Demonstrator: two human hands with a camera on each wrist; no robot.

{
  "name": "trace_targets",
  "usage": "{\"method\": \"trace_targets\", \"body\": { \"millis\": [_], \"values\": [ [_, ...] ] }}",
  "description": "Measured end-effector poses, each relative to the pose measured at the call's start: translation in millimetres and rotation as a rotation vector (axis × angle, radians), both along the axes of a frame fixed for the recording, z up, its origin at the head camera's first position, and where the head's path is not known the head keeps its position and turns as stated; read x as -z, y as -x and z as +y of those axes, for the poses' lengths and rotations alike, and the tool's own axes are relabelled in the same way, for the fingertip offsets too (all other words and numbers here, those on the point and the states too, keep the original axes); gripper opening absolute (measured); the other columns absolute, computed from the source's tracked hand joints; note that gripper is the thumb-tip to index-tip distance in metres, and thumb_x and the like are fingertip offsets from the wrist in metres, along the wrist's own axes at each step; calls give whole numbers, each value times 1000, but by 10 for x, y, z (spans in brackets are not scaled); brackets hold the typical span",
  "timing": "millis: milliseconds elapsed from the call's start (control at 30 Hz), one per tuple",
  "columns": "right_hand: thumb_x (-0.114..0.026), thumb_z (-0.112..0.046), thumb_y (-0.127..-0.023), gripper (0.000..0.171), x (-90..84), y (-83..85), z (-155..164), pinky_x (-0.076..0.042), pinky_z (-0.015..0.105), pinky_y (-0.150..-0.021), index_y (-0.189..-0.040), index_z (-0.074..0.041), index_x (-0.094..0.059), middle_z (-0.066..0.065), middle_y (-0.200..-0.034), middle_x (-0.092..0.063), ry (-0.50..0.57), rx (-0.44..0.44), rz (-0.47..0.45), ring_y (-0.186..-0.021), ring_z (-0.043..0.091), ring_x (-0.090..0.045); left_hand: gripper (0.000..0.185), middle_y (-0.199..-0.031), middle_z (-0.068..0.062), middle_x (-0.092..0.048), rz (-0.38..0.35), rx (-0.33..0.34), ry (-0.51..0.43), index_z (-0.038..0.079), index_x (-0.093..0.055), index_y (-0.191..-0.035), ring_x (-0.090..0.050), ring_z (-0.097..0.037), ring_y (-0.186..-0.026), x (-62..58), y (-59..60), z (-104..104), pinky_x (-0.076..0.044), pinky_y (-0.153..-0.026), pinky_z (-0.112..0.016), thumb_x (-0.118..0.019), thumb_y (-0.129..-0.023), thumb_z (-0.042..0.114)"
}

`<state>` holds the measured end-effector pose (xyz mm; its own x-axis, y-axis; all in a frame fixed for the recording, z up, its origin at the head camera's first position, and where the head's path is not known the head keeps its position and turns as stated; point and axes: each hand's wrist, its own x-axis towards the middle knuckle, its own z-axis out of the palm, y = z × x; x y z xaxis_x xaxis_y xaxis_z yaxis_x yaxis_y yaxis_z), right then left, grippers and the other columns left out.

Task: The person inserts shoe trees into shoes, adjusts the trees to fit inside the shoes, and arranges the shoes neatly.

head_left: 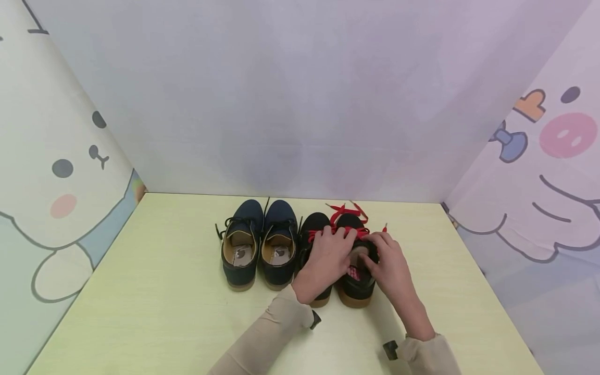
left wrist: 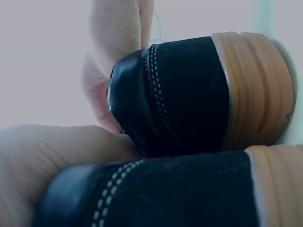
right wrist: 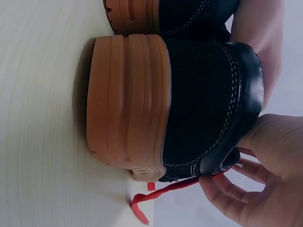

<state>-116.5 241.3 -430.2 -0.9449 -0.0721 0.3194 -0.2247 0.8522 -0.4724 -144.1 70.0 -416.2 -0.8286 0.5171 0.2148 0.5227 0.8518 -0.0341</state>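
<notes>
Two black shoes with red laces and tan soles stand side by side on the table. My left hand [head_left: 328, 255] reaches across the left black shoe [head_left: 316, 221] and grips the right black shoe [head_left: 354, 290] around its laces; its fingertips lie on the red laces [head_left: 361, 232]. My right hand [head_left: 392, 268] holds that same shoe by the right side of its opening, thumb inside. In the right wrist view, a loose red lace [right wrist: 165, 189] hangs by the fingers [right wrist: 222, 194]. The left wrist view shows the heel [left wrist: 189, 94], with left fingertips hidden behind the shoes.
Left of the black pair stand a navy shoe [head_left: 248, 209] and another navy shoe [head_left: 281, 211], dark laces loose at the sides. All toes face the back wall [head_left: 300, 104]. Printed side walls flank the pale yellow table [head_left: 140, 291].
</notes>
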Motion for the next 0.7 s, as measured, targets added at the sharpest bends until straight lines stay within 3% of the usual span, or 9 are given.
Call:
{"method": "trace_targets", "body": {
  "millis": [367,533,700],
  "values": [
    [-82,-3,-87,47,-33,-43,40,-58,54,-92,-131,-5,-64,18,-133,-59,32,-16,-32,-119,38,-60,54,-127,-4,-67,-47,13,-47,24,-53,-140,-63,-28,-106,-5,43,-40,-59,-90,-44,-74,-94,42],
    [-80,-1,-88,55,-66,-77,60,-60,51,-87,-139,-5,-59,22,-140,-53,73,-16,-91,-114,38,-62,57,-126,-2,-68,-81,96,-49,24,-54,-146,-63,-25,-106,-74,93,-193,-59,-87,-40,-73,-96,45],
    [-77,-3,-91,64,-90,-81,94,-61,53,-90,-148,-5,-50,25,-141,-54,101,-17,-162,-113,40,-63,62,-133,1,-65,-193,163,-83,27,-50,-152,-63,-22,-115,-161,128,-349,-56,-93,-40,-74,-97,41]
  ]
}}
